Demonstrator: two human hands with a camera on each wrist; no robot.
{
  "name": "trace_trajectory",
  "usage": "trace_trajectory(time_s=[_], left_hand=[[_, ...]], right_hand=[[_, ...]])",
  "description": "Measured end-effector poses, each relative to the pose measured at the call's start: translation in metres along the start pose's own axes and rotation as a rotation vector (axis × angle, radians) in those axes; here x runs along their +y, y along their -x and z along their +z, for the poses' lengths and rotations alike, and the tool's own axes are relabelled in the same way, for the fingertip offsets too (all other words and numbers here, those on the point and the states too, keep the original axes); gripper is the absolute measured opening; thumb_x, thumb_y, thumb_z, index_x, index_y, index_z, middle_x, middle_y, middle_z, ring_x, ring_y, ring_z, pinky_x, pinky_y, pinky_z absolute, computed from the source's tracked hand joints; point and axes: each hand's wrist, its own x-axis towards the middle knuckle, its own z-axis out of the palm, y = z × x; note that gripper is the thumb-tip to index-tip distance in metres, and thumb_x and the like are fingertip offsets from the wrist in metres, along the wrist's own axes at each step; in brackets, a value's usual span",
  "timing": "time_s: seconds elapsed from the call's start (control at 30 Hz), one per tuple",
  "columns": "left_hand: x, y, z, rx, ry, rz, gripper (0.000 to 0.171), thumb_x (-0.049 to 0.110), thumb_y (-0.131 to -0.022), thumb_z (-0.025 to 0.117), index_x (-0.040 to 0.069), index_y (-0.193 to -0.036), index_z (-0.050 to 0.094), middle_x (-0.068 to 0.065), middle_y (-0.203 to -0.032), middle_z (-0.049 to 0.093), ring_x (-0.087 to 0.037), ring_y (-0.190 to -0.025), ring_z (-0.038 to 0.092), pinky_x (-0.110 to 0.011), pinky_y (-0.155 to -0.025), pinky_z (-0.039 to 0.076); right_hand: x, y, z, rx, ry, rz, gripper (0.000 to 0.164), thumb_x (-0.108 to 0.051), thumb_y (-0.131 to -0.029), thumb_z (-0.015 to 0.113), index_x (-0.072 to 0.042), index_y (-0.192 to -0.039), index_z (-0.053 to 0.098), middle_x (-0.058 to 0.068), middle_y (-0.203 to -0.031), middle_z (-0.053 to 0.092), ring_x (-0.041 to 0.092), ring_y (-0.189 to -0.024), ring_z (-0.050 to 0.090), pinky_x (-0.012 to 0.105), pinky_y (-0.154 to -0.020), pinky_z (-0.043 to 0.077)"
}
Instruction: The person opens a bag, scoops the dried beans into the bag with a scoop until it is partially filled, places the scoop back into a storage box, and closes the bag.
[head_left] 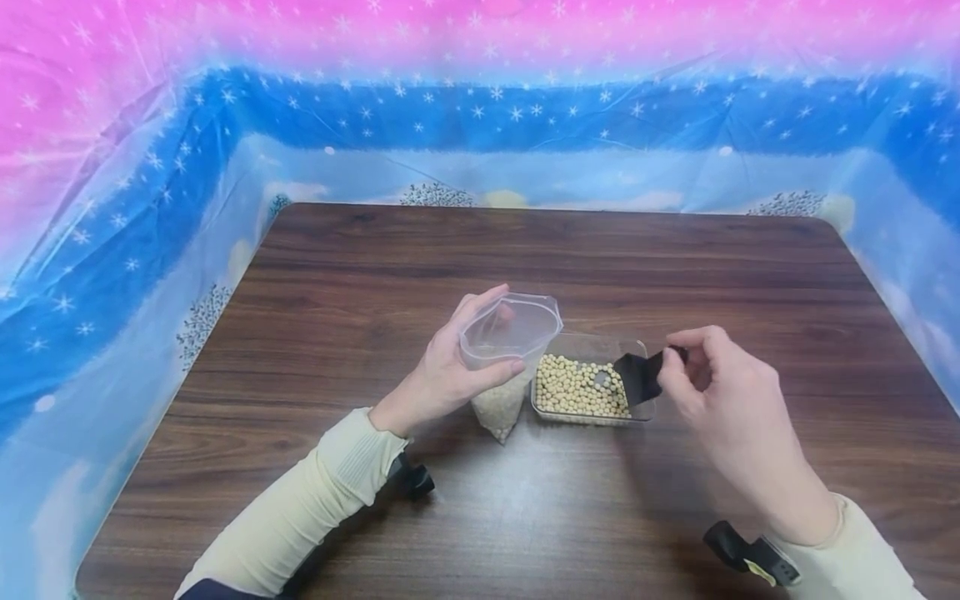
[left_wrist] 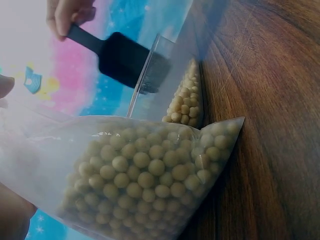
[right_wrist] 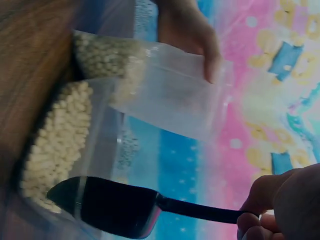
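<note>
Head view: the left hand [head_left: 442,367] gripped a clear plastic bag [head_left: 501,407] near its mouth, thumb in front and fingers behind, with the mouth spread. The right hand [head_left: 738,408] pinched the handle of a black scoop [head_left: 640,379], its blade inside the right end of a clear tub [head_left: 592,420] of pale beans [head_left: 572,385]. The bag stood just left of the tub. In my judgement, good scooping called for a shallow push under the beans, a level lift and a mouth kept wide and close to the tub to limit spills. Dark wood-grain table [head_left: 525,250] underneath; behind and at the sides, a pink and blue snowflake cloth [head_left: 480,108], creased in places.

Left wrist view: the bag was partly filled with beans, its pointed corner low at the tabletop. Contact could not be confirmed.

Right wrist view: the scoop's tip lay at the beans, its blade crossing the tub wall. Its load could not be told. Leaning on that thin wall risked tipping the tub; a light wrist was advisable.
</note>
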Motion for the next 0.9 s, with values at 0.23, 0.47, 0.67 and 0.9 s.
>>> trace_trajectory(time_s=[0.23, 0.47, 0.67, 0.9], left_hand=[[-0.001, 0.0, 0.001, -0.004, -0.002, 0.008, 0.081, 0.002, -0.081, 0.076, 0.023, -0.148, 0.037, -0.007, -0.126, 0.048, -0.021, -0.118, 0.052, -0.036, -0.099, 0.049], [-0.002, 0.0, 0.001, 0.0, -0.003, 0.0, 0.081, 0.004, -0.08, 0.077, 0.021, -0.148, 0.037, -0.007, -0.125, 0.049, -0.022, -0.117, 0.053, -0.035, -0.097, 0.05], [-0.003, 0.0, 0.0, 0.004, -0.01, 0.009, 0.081, 0.002, -0.08, 0.077, 0.018, -0.148, 0.038, -0.01, -0.125, 0.049, -0.024, -0.116, 0.053, -0.036, -0.096, 0.05], [0.0, 0.001, 0.0, -0.008, 0.007, -0.011, 0.081, 0.003, -0.081, 0.077, 0.022, -0.148, 0.037, -0.008, -0.126, 0.048, -0.023, -0.118, 0.052, -0.036, -0.098, 0.049]], right_hand=[[0.007, 0.008, 0.009, -0.044, 0.024, 0.09, 0.013, -0.003, -0.085, 0.061, -0.005, -0.096, 0.065, -0.003, -0.067, 0.058, 0.01, -0.053, 0.045, 0.016, -0.047, 0.034], [0.021, 0.01, 0.006, -0.133, -0.054, 0.302, 0.011, -0.012, -0.092, 0.058, -0.009, -0.1, 0.064, 0.0, -0.072, 0.062, 0.012, -0.058, 0.049, 0.02, -0.05, 0.035], [0.03, 0.015, 0.01, -0.209, -0.154, 0.417, 0.015, -0.019, -0.095, 0.058, -0.008, -0.103, 0.063, 0.003, -0.076, 0.065, 0.013, -0.064, 0.051, 0.024, -0.054, 0.037], [0.044, 0.022, 0.028, -0.291, -0.406, 0.577, 0.025, -0.017, -0.098, 0.059, 0.004, -0.11, 0.059, 0.003, -0.073, 0.064, 0.007, -0.06, 0.055, 0.021, -0.053, 0.046]])
